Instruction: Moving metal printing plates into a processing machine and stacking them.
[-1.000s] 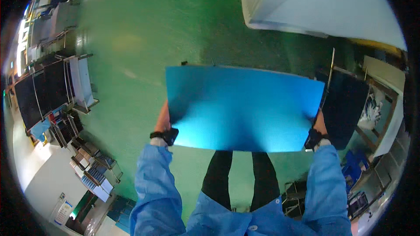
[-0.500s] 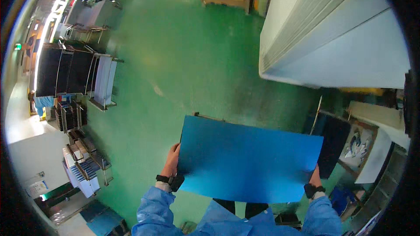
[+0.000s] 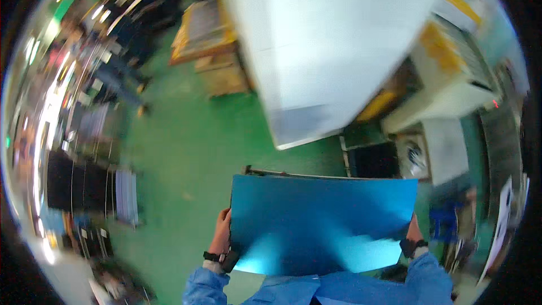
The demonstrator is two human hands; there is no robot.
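Note:
A large rectangular blue sheet (image 3: 322, 223) with a glossy surface spans the space in front of my body. My left hand (image 3: 222, 230) grips its left edge, with the thumb side showing and the other fingers mostly hidden behind the sheet. At the opposite edge my right hand (image 3: 415, 229) is closed on the same sheet, its fingers also largely out of sight. Bright reflections lie along the near part of the sheet. Just past its far edge a thin dark bar (image 3: 282, 173) shows; what it belongs to is hidden.
A tall white cabinet-like block (image 3: 333, 51) stands ahead. To its right are a dark panel (image 3: 374, 161) and a white board (image 3: 446, 149). A blue bin (image 3: 443, 221) is at right. Leftward stand racks with black panels (image 3: 79, 183); a person (image 3: 116, 76) is farther off. A carton (image 3: 223, 73) sits beyond the green floor (image 3: 186, 135).
The view has swung to the right, so the white block now sits nearer the middle. Both hands still hold the sheet, which shows brighter reflections and appears more tilted.

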